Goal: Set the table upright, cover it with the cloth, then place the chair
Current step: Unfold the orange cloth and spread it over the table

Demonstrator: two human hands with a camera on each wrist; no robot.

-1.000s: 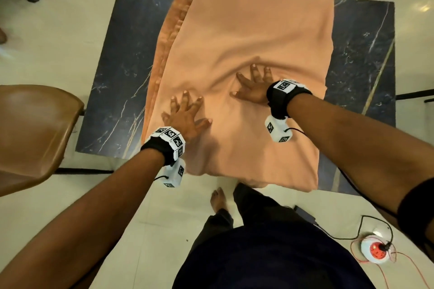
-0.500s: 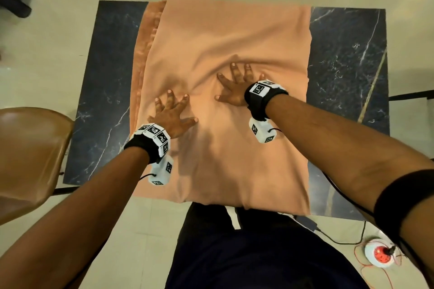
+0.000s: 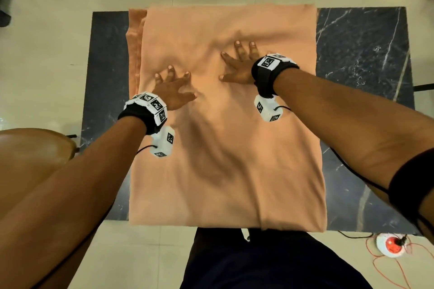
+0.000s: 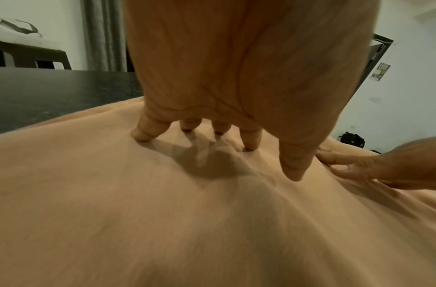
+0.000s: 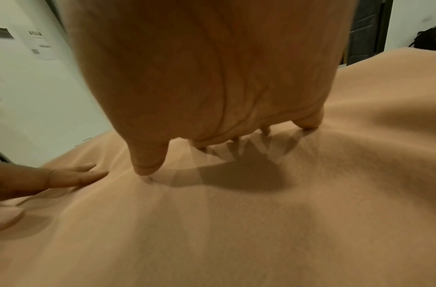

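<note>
The table (image 3: 361, 58) stands upright, its top dark marble with pale veins. A folded peach cloth (image 3: 225, 159) lies along its middle, leaving dark strips bare on both sides. My left hand (image 3: 172, 87) presses spread straight fingers on the cloth's left part. My right hand (image 3: 237, 63) does the same a little farther in. In the left wrist view the left fingertips (image 4: 143, 136) dent the cloth (image 4: 162, 213). In the right wrist view the right thumb (image 5: 148, 167) touches the cloth (image 5: 236, 223). A brown chair (image 3: 30, 155) stands at the table's left.
Pale tiled floor (image 3: 58, 42) surrounds the table. A white and red socket reel (image 3: 391, 245) with orange and black cables lies on the floor at the near right. A dark object (image 3: 5, 2) sits at the far left. My dark trousers (image 3: 258, 260) are against the near edge.
Both hands have slid toward the cloth's far part while pressing it flat. The cloth now lies straighter along the table, and the view has shifted left and closer.
</note>
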